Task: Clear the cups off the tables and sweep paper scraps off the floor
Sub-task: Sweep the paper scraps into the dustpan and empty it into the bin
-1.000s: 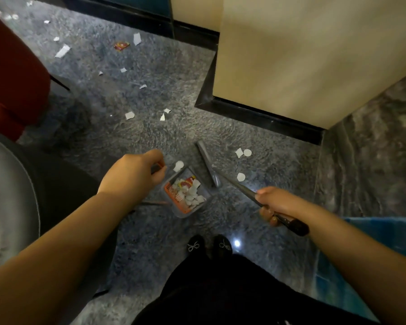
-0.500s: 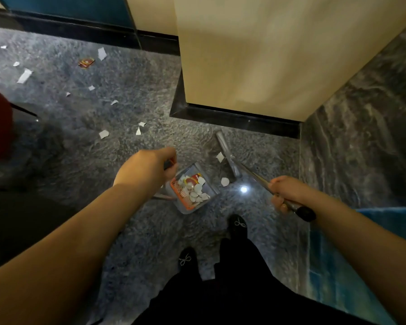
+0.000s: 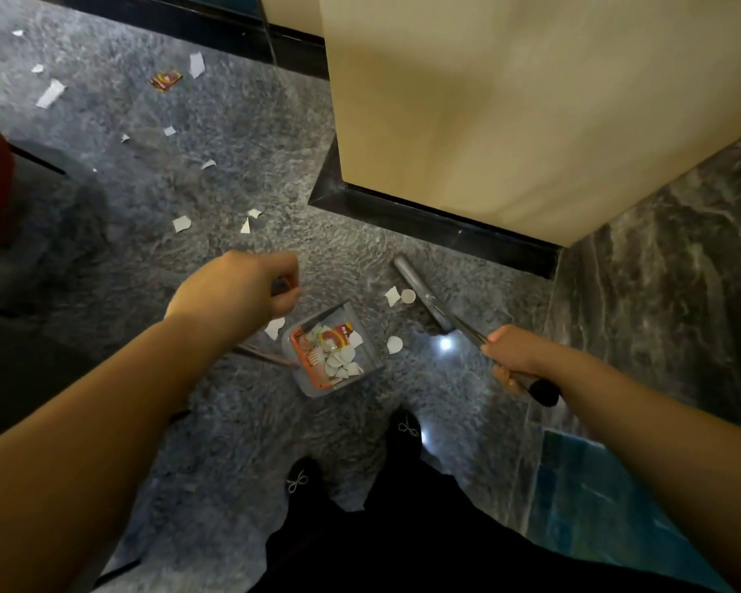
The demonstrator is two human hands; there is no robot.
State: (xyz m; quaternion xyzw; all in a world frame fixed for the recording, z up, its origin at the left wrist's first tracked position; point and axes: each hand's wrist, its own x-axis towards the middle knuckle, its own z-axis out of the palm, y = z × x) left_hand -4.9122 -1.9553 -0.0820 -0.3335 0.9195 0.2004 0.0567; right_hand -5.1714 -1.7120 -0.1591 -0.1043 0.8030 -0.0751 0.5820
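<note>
Your left hand point(image 3: 236, 291) is curled round the top of a thin handle, which runs down to the dustpan point(image 3: 332, 350) resting on the grey floor point(image 3: 232, 421) just ahead of your shoes point(image 3: 405, 425). The dustpan holds a heap of white paper scraps point(image 3: 339, 363) and a red-and-orange wrapper point(image 3: 336, 336). Your right hand point(image 3: 516, 357) grips the broom handle point(image 3: 542, 391) near its black end; the broom head point(image 3: 420, 291) lies on the floor at 1 o'clock from the dustpan, close to the dark skirting of the cream wall point(image 3: 510, 100). Loose round scraps point(image 3: 407, 296) sit just beside the broom head, and one more point(image 3: 394, 344) lies at 3 o'clock, just beside the pan. Further scraps point(image 3: 182, 223) are scattered at 10 to 11 o'clock, well apart from it, with a small red packet point(image 3: 165, 80) far out at 11
</note>
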